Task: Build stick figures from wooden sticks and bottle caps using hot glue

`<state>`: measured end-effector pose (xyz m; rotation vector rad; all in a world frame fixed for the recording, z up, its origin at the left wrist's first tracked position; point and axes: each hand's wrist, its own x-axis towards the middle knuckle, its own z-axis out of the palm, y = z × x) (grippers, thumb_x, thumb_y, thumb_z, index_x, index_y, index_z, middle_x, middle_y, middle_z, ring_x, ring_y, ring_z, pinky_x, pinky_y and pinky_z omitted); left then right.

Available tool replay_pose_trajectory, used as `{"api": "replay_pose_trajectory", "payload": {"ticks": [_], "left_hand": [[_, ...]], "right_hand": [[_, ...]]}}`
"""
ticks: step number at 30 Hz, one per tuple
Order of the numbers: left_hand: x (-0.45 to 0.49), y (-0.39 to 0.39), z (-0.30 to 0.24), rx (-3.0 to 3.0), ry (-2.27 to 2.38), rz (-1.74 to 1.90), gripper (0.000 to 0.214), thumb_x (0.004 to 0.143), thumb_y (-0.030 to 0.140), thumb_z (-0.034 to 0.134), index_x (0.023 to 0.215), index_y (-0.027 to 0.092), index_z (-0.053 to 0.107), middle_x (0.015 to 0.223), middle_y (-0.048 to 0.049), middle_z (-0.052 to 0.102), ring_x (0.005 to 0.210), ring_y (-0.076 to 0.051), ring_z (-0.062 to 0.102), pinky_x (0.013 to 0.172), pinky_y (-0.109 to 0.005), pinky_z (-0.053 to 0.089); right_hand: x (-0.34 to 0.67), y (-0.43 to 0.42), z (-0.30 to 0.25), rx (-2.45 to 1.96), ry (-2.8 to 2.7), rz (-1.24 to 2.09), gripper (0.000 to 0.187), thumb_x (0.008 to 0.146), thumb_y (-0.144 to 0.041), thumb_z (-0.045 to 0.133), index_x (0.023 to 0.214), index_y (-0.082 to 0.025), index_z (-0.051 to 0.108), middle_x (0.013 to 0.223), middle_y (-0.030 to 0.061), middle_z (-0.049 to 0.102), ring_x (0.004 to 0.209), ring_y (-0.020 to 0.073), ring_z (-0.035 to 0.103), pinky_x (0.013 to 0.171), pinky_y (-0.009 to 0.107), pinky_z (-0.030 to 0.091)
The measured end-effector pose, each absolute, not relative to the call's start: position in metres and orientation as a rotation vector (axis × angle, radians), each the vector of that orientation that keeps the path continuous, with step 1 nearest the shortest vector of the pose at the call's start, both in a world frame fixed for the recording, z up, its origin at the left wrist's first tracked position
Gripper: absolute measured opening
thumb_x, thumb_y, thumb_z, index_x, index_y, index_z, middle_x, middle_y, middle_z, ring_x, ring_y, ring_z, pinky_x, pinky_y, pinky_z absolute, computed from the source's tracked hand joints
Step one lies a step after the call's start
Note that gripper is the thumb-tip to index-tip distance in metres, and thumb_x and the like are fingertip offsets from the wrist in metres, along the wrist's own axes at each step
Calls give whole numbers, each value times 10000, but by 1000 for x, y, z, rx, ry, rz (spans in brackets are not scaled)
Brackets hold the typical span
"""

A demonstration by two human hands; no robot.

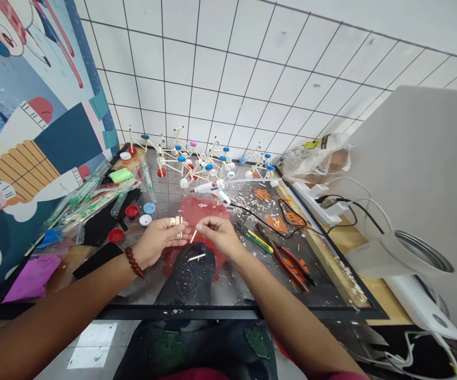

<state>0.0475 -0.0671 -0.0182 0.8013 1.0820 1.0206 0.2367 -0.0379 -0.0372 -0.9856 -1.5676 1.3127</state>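
My left hand [160,240] is shut on a small bundle of pale wooden sticks [178,227], held upright at its fingertips. A dark red bead bracelet [134,262] circles that wrist. My right hand [220,236] pinches a short wooden stick [193,236], its tip pointing down toward the bundle and not touching it. Both hands hover over a red mat [204,208] on a glass-topped table [141,287]. A loose wooden stick [196,257] lies on a dark patch below them.
A white glue gun [212,189] lies beyond the hands, and several stick-built bicycle models [180,161] stand at the back. Red-handled pliers [291,266], wood shavings [351,274], a power strip [315,203], bottle caps [131,211] and plastic bags [89,195] surround the work area.
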Motion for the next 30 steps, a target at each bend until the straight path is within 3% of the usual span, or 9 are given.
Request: {"api": "replay_pose_trajectory", "payload": {"ticks": [4, 7, 14, 20, 26, 30], "left_hand": [[45, -65, -16, 892, 1103, 1157, 415, 639, 398, 871, 903, 110, 731, 871, -109, 777, 798, -199, 734, 736, -299, 596], [43, -64, -16, 885, 1071, 1189, 457, 617, 434, 876, 913, 120, 724, 880, -98, 776, 831, -205, 733, 749, -305, 598], [43, -67, -18, 834, 1037, 1121, 405, 680, 413, 846, 920, 123, 696, 907, -111, 775, 819, -202, 739, 756, -303, 588], [52, -80, -20, 896, 928, 889, 355, 758, 404, 784, 932, 116, 673, 872, -132, 764, 783, -221, 738, 711, -321, 575], [50, -79, -21, 853, 859, 913, 252, 804, 323, 739, 923, 119, 650, 812, -99, 726, 745, -196, 708, 694, -310, 561], [45, -75, -17, 679, 716, 1022, 128, 829, 226, 701, 881, 125, 642, 606, 28, 531, 535, -82, 530, 512, -194, 452]], "right_hand": [[239, -43, -33, -1053, -1883, 1089, 212, 804, -353, 694, 706, -165, 680, 667, -3, 634, 603, 114, 530, 612, 240, 402], [249, -51, -25, -1088, -2080, 909, 128, 791, -281, 742, 850, -169, 721, 773, 18, 684, 674, 128, 592, 666, 237, 432], [291, -64, -11, -1864, -2112, 433, 124, 840, -311, 681, 783, -202, 682, 766, 21, 713, 694, 152, 629, 619, 233, 369], [291, -72, -10, -2118, -2203, 217, 178, 874, -370, 620, 872, -204, 687, 880, 76, 747, 791, 213, 686, 611, 259, 348], [291, -74, -1, -2175, -2206, 231, 183, 848, -227, 546, 737, -186, 686, 804, 106, 742, 771, 247, 693, 611, 277, 368], [283, -82, -9, -1748, -1924, 654, 219, 849, -313, 539, 689, -186, 617, 669, 41, 664, 639, 173, 619, 602, 256, 406]]}}
